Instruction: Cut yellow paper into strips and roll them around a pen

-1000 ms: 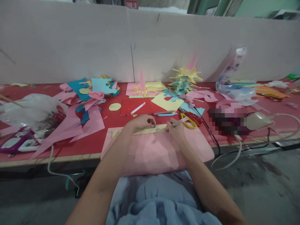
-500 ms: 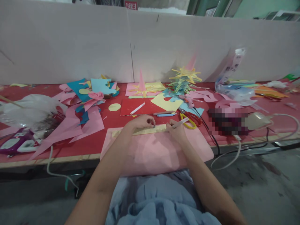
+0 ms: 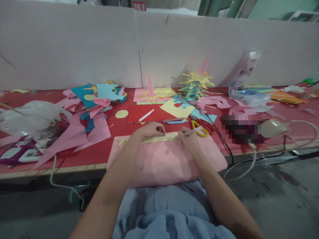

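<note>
A long pale yellow strip (image 3: pixel 149 139) lies across a pink sheet (image 3: pixel 159 162) in front of me. My left hand (image 3: pixel 155 128) rests at the strip's upper edge with its fingers curled together. A tiny dark bit shows at those fingertips, too small to name. Closed around a light-coloured pen (image 3: pixel 194 130), my right hand (image 3: pixel 186 138) is at the strip's right end, and the pen's back end points up and right. The fingers hide the pen's tip. Just beyond this hand lie yellow-and-red-handled scissors (image 3: pixel 203 128).
Pens, including a blue one (image 3: pixel 176 122), lie by a red sheet (image 3: pixel 139 113). Behind stand a pink paper cone (image 3: pixel 151 87) and a layered paper tree (image 3: pixel 198 83). A glue gun (image 3: pixel 199 107) trails a black cable. Pink scraps (image 3: pixel 97 129) and plastic bags (image 3: pixel 32 114) crowd the left.
My right hand and its pen have shifted slightly to the right, and the pen lies at a lower slant. The left hand and the strip look still.
</note>
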